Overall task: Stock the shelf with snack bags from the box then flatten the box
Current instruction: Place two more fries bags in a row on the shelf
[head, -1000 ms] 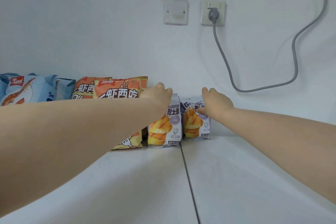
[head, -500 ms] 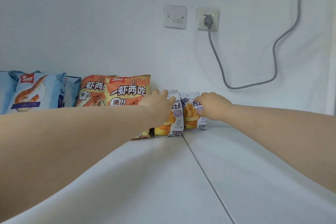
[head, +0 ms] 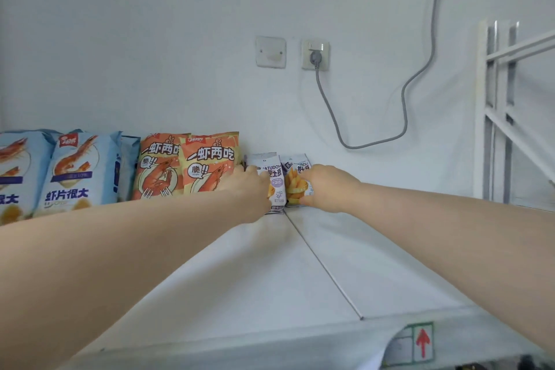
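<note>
Left hand (head: 252, 189) gripping left fries bag (head: 277, 186), right hand (head: 329, 189) pinching right fries bag (head: 294, 183), both upright on shelf (head: 270, 264)

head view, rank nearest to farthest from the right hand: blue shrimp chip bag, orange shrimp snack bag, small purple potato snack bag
1. Small purple potato snack bag, in the right hand.
2. Orange shrimp snack bag, further left.
3. Blue shrimp chip bag, far left.

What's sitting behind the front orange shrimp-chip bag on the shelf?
A second orange bag of the same print stands behind the front orange bag, showing past its left edge. Anything further back is covered by the two bags.
</note>
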